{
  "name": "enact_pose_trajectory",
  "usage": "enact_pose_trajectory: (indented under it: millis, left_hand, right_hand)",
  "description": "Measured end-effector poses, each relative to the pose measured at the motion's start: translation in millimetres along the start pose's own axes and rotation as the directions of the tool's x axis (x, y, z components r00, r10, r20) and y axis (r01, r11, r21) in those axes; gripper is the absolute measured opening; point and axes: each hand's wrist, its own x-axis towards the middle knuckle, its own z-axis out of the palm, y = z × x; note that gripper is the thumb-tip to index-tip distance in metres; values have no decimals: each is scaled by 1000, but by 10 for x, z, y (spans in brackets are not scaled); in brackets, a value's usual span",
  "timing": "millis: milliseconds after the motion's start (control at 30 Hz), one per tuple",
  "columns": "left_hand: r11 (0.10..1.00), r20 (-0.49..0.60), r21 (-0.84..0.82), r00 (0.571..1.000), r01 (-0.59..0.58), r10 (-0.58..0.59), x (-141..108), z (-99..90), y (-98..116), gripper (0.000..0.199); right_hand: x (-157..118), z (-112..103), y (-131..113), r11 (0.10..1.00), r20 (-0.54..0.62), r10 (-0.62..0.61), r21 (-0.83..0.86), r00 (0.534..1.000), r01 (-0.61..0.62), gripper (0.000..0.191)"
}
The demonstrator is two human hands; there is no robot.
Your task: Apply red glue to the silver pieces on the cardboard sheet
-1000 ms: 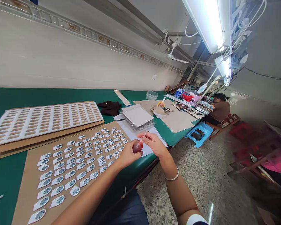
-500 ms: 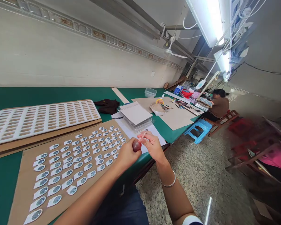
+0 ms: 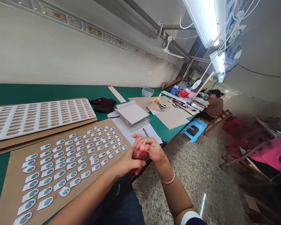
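Note:
A small dark red bottle with a pale tip is held in front of me, just off the table's front edge. My left hand is wrapped round its body. At its top, the fingers of my right hand are bent round the pale tip. To the left of my hands, a brown cardboard sheet carries several rows of white paper tabs with round, dark-ringed pieces.
A white slotted tray lies at the left, a dark cloth behind. White boards are stacked mid-table. A blue stool and a seated person are right; someone in pink is nearer.
The view has turned slightly right. The bottle stands more upright, and my right hand has spread further round its top.

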Motion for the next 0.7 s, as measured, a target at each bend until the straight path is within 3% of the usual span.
enact_pose_trajectory:
  millis: [33,100,133,167,233,267,300,333,400,433,500,567,600,667,700]
  left_hand:
    - [988,-145,155,988,-20,42,34,-2,0,21]
    - [902,-378,431,906,-9,190,102,-10,-26,20]
    - [859,-430,512,866,0,256,126,-13,-46,20]
    - [843,-435,539,856,-3,281,139,-13,-68,20]
    - [900,-295,434,938,-38,181,117,6,-110,15]
    - [951,-163,306,982,-40,94,84,28,-130,13]
    - [989,-1,146,1000,-14,14,43,60,-151,13]
    - [999,178,-13,983,45,-42,-2,99,-174,14]
    - [951,454,-262,890,166,-30,-70,182,-225,23]
    - [921,564,-323,826,219,2,-87,215,-254,25]
    - [889,679,-370,732,271,59,-95,242,-311,28]
    - [898,637,-374,768,230,69,-102,219,-355,32]
    - [931,571,-318,820,178,38,-115,195,-371,32]
    - [997,271,-61,962,49,-31,-165,137,-397,32]
    - [992,54,123,998,22,-29,-198,105,-411,33]
  right_hand:
    - [-16,-1,11,997,-81,-10,-80,997,3,27]
    - [-59,4,58,978,-266,-28,-208,964,-29,23]
    - [-87,5,89,970,-336,-33,-238,941,-51,22]
    - [-120,3,121,970,-375,-27,-234,927,-66,21]
    - [-206,-13,173,987,-343,24,-140,939,-76,18]
    - [-260,-25,189,994,-287,53,-71,956,-77,16]
    - [-320,-36,199,997,-216,81,1,973,-83,14]
    - [-383,-47,202,994,-151,99,56,984,-91,13]
    - [-504,-74,199,987,-64,134,97,989,-128,12]
    - [-552,-91,197,985,-21,151,88,988,-148,13]
    - [-614,-135,202,986,27,141,82,990,-143,18]
    - [-632,-164,229,989,78,124,69,989,-129,28]
    - [-630,-159,255,990,64,125,54,990,-128,30]
    - [-618,-93,329,989,-38,145,3,989,-145,28]
    - [-612,-30,376,986,-123,161,-31,979,-166,26]
